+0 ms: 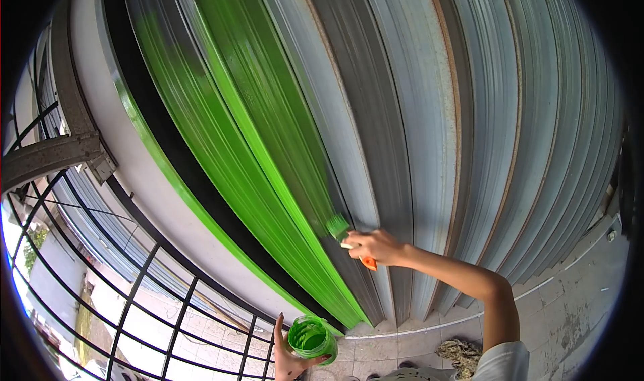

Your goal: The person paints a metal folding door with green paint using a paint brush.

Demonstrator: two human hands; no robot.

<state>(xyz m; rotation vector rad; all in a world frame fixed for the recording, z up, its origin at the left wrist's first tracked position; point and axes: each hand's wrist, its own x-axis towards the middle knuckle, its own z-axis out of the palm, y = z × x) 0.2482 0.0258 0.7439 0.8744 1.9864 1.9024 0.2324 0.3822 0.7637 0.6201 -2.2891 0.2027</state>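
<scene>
My right hand (377,247) is closed round a paintbrush with an orange handle end (368,263). Its green bristles (337,225) are at the corrugated metal shutter (376,139), by the lower edge of a green painted strip. Bright green paint covers the left folds of the shutter; the folds further right are bare grey with rusty edges. Low in the view, my left hand (290,362) holds a clear jar (311,339) of green paint, its fingers wrapped round the side and the open top facing up.
A black metal grille (153,300) stands at the left, beside a white wall strip (161,173) and a black post. Below lie floor tiles (429,344) and a crumpled cloth (460,355). Part of my shoes shows at the bottom.
</scene>
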